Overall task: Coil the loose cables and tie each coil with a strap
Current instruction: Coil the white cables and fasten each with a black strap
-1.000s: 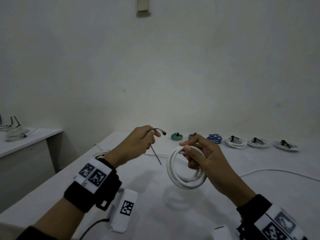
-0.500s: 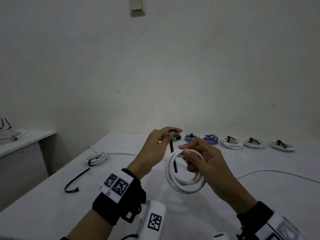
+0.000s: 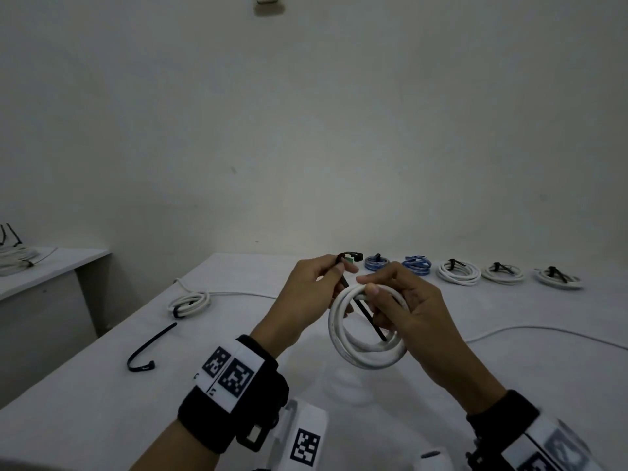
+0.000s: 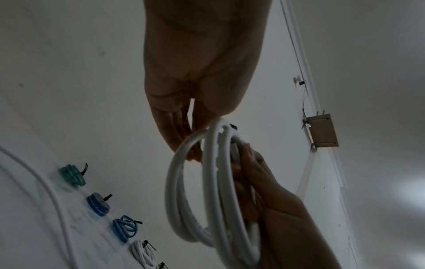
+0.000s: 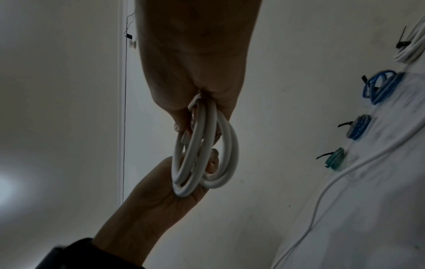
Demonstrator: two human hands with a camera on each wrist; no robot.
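Right hand (image 3: 404, 311) grips the white round-jacket cable coil (image 3: 367, 348) at its 12 o'clock, held above the white table (image 3: 102, 385). Left hand (image 3: 306, 300) pinches the thin black plastic strap (image 3: 365, 317), tail threaded through the coil. Coil looks light and springy; clamp all loops together at the strap crossing. No legible labels, only wristband marker codes.

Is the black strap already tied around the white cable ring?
No, the black strap just pokes through the white cable coil, its end loose.

no readable text, only coded square markers on wristbands (image 3: 234, 373)
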